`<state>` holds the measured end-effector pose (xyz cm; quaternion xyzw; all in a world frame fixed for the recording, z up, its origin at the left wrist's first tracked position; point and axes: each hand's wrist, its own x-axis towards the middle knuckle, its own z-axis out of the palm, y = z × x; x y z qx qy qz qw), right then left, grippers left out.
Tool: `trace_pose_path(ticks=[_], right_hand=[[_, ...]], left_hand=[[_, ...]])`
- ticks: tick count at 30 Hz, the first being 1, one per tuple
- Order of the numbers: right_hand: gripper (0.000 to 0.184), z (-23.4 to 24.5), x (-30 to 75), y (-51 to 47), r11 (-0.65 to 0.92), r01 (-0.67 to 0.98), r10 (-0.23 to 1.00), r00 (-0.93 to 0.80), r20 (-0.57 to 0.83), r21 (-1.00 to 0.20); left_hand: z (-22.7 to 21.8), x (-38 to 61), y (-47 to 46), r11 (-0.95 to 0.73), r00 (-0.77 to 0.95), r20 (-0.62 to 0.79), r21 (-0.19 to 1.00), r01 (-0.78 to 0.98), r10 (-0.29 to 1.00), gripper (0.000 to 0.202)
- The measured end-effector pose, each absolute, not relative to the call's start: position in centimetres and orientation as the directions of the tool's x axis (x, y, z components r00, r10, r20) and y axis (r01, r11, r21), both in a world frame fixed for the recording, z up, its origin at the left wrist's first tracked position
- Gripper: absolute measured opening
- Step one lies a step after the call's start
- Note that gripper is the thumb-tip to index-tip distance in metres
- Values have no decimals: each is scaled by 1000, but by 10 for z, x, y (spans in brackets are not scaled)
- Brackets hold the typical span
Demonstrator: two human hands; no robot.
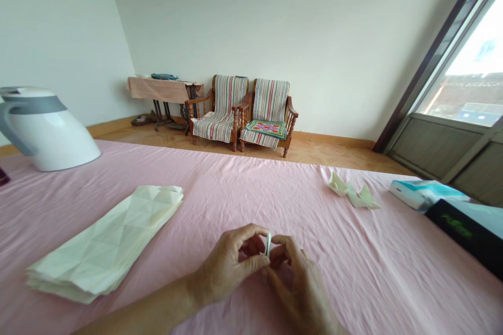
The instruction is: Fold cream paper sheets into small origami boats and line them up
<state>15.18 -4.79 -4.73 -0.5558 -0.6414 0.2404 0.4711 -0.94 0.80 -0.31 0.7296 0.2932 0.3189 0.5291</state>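
Observation:
Between my hands, just above the pink cloth, a small piece of folded paper (pixel 268 245) stands on edge, seen almost side-on. My left hand (pixel 238 256) pinches it from the left with thumb and fingers. From the right, the fingers of my right hand (pixel 294 272) close on its other side. The lower part of the paper is hidden by the fingertips. To the left lies a thick stack of pale green creased paper sheets (pixel 112 241). Two folded paper pieces (pixel 356 193) of the same pale green sit at the far right.
A pink cloth (pixel 220 188) covers the table. At the far left stands a white kettle-shaped jug (pixel 65 136) with a grey handle. A blue-and-white pack (pixel 426 191) and a black box (pixel 463 235) lie on the right. Beyond the table are two wooden armchairs (pixel 226 104).

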Motion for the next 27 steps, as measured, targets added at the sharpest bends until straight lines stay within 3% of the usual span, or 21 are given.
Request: trace_pose_path(ticks=[8, 14, 21, 27], right_hand=[[18, -39, 152, -48, 291, 591, 913, 63, 403, -753], [14, -42, 155, -47, 315, 659, 905, 9, 425, -683], [10, -44, 156, -45, 311, 656, 909, 7, 417, -688], [22, -45, 155, -46, 340, 672, 894, -14, 448, -658]], left_hand=[[-4, -8, 9, -336, 623, 192, 934, 121, 759, 16], [-9, -7, 9, -336, 610, 176, 929, 157, 772, 20], [-7, -6, 10, -327, 576, 165, 926, 189, 801, 18], [-11, -2, 12, -303, 534, 136, 922, 239, 835, 22]])
